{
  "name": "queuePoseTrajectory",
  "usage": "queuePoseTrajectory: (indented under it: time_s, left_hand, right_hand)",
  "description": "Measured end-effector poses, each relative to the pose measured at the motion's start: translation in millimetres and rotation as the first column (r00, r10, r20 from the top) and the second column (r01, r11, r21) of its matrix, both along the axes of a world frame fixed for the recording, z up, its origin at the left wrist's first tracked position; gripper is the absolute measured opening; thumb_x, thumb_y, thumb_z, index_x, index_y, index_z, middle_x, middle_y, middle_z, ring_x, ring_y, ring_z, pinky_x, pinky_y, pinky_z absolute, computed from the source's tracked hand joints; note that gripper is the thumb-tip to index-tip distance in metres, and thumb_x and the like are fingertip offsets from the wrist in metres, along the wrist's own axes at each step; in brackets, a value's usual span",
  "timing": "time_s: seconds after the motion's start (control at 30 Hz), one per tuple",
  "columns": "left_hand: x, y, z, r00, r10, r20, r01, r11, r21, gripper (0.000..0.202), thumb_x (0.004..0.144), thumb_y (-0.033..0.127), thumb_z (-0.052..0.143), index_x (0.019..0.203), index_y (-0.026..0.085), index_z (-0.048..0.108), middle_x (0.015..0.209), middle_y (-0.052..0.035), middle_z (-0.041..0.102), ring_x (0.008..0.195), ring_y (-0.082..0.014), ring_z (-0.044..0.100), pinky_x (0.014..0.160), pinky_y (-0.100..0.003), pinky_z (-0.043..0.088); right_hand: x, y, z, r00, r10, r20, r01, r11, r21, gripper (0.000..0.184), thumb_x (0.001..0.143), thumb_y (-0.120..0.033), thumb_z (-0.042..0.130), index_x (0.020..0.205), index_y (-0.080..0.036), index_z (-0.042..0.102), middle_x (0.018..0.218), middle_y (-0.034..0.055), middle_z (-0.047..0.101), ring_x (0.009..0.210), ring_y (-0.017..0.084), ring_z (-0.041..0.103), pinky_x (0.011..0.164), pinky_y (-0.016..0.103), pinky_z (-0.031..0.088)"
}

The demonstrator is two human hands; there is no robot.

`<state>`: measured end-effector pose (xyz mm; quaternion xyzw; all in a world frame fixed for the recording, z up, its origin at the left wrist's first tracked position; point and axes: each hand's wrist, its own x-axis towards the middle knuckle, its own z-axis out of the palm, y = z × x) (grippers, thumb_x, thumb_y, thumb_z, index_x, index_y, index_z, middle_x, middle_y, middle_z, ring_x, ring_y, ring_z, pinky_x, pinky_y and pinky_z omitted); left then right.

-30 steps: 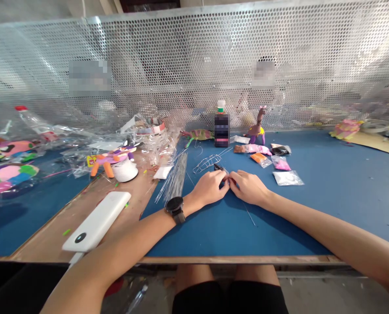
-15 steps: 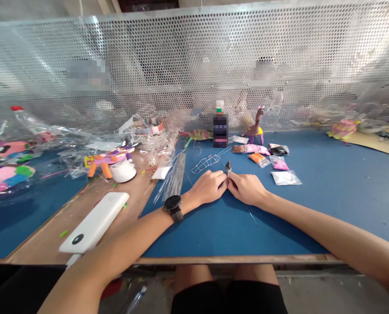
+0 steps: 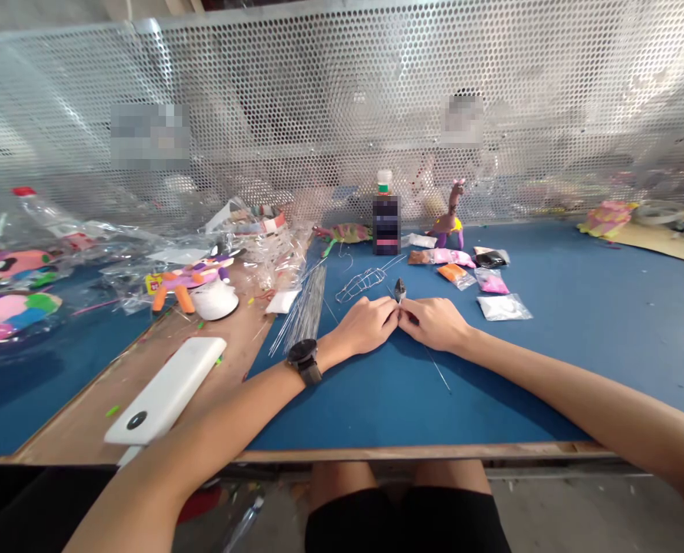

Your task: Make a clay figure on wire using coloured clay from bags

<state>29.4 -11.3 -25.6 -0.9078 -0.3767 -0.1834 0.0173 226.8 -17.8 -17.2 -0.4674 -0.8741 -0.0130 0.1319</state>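
My left hand (image 3: 368, 322) and my right hand (image 3: 434, 322) meet above the blue table, both closed with fingertips nearly touching. Between them the dark metal head of a pair of pliers (image 3: 400, 289) points away from me; its handles are hidden, seemingly in my right hand. A thin metal wire (image 3: 441, 375) slants out from below the hands toward me; my left fingers appear to pinch its hidden end. Just beyond lies a bent wire frame (image 3: 360, 285). Left of my left hand is a bundle of straight wires (image 3: 307, 311).
A white power bank (image 3: 172, 388) lies on the brown board at left, near a white spool (image 3: 215, 299) and crumpled plastic (image 3: 261, 250). Small clay packets (image 3: 503, 307) sit beyond my right hand. A dark bottle (image 3: 386, 223) and clay animal figure (image 3: 448, 219) stand before the perforated metal screen (image 3: 330, 100).
Both hands stay together, with only a slight shift in the view. More of the thin wire shows below my right hand, and the pliers' head has tilted slightly.
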Motion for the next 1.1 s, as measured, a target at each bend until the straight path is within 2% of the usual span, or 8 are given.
queuePoseTrajectory:
  time_s: [0.17, 0.37, 0.5, 0.6, 0.77, 0.87, 0.97, 1.1]
  left_hand:
    - [-1.4, 2.8, 0.7, 0.999, -0.048, 0.025, 0.049, 0.999, -0.018, 0.022, 0.105, 0.019, 0.045, 0.093, 0.017, 0.063, 0.095, -0.0073, 0.070, 0.086, -0.0201, 0.068, 0.077, -0.031, 0.046]
    - [-1.9, 5.1, 0.5, 0.990, -0.073, 0.121, 0.080, 0.996, -0.051, 0.022, 0.102, 0.017, 0.048, 0.086, 0.018, 0.063, 0.088, -0.0065, 0.068, 0.082, -0.0196, 0.066, 0.076, -0.031, 0.047]
    - [-3.3, 7.4, -3.1, 0.981, -0.084, 0.176, 0.096, 0.993, -0.064, 0.024, 0.100, 0.018, 0.049, 0.080, 0.019, 0.061, 0.082, -0.0055, 0.066, 0.078, -0.0190, 0.063, 0.075, -0.031, 0.046]
    - [-3.3, 10.3, -5.2, 0.965, -0.104, 0.239, 0.129, 0.988, -0.090, 0.027, 0.100, 0.019, 0.049, 0.075, 0.019, 0.057, 0.078, -0.0036, 0.063, 0.071, -0.0166, 0.058, 0.069, -0.029, 0.042]
    - [-1.8, 14.3, -6.1, 0.932, -0.030, 0.361, 0.104, 0.977, -0.186, 0.035, 0.099, 0.018, 0.047, 0.064, 0.018, 0.046, 0.064, 0.0016, 0.053, 0.060, -0.0120, 0.043, 0.060, -0.027, 0.032]
    - [-1.1, 13.3, -6.7, 0.931, 0.017, 0.365, 0.068, 0.973, -0.219, 0.034, 0.095, 0.016, 0.051, 0.061, 0.018, 0.045, 0.060, 0.0031, 0.049, 0.059, -0.0113, 0.041, 0.058, -0.027, 0.028]
    - [-0.1, 9.6, -6.9, 0.946, 0.021, 0.324, 0.033, 0.986, -0.160, 0.034, 0.093, 0.017, 0.054, 0.061, 0.019, 0.045, 0.060, 0.0025, 0.052, 0.057, -0.0118, 0.043, 0.058, -0.028, 0.028]
    - [1.1, 4.5, -5.8, 0.972, 0.004, 0.235, -0.010, 1.000, 0.027, 0.030, 0.093, 0.017, 0.054, 0.063, 0.019, 0.051, 0.065, -0.0002, 0.060, 0.061, -0.0139, 0.051, 0.064, -0.030, 0.033]
  right_hand:
    - [-0.3, -0.8, 0.4, 0.998, -0.024, 0.050, 0.022, 0.999, 0.027, 0.027, 0.103, -0.036, 0.046, 0.099, -0.021, 0.068, 0.096, 0.0070, 0.080, 0.077, 0.022, 0.070, 0.059, 0.031, 0.024]
    - [-1.5, -0.3, 2.3, 0.993, -0.016, 0.115, 0.017, 1.000, -0.010, 0.029, 0.105, -0.036, 0.043, 0.104, -0.020, 0.068, 0.098, 0.0098, 0.079, 0.081, 0.024, 0.071, 0.059, 0.031, 0.024]
    - [-1.1, 3.0, 0.8, 0.992, 0.023, 0.123, -0.020, 1.000, -0.021, 0.033, 0.105, -0.035, 0.042, 0.098, -0.020, 0.070, 0.093, 0.0097, 0.078, 0.076, 0.023, 0.069, 0.059, 0.032, 0.024]
    - [-1.5, 5.5, -1.8, 0.995, 0.023, 0.100, -0.020, 0.999, -0.035, 0.032, 0.104, -0.034, 0.044, 0.092, -0.020, 0.071, 0.088, 0.0087, 0.078, 0.074, 0.022, 0.068, 0.060, 0.031, 0.026]
    - [-0.5, 13.2, -4.2, 0.991, -0.119, 0.067, 0.122, 0.992, -0.039, 0.032, 0.100, -0.033, 0.047, 0.082, -0.020, 0.071, 0.082, 0.0085, 0.077, 0.071, 0.021, 0.067, 0.060, 0.030, 0.026]
    - [2.3, 17.3, -3.2, 0.984, -0.172, 0.044, 0.174, 0.984, -0.037, 0.030, 0.097, -0.034, 0.051, 0.076, -0.021, 0.068, 0.078, 0.0070, 0.076, 0.069, 0.020, 0.066, 0.057, 0.030, 0.022]
    - [4.6, 17.4, -2.8, 0.992, -0.113, -0.050, 0.113, 0.994, -0.010, 0.025, 0.097, -0.036, 0.053, 0.078, -0.022, 0.064, 0.081, 0.0038, 0.076, 0.070, 0.019, 0.065, 0.056, 0.029, 0.021]
    - [5.7, 15.2, -6.3, 0.982, -0.043, -0.185, 0.049, 0.998, 0.029, 0.017, 0.099, -0.033, 0.053, 0.089, -0.023, 0.061, 0.086, 0.0016, 0.074, 0.071, 0.016, 0.062, 0.057, 0.027, 0.025]
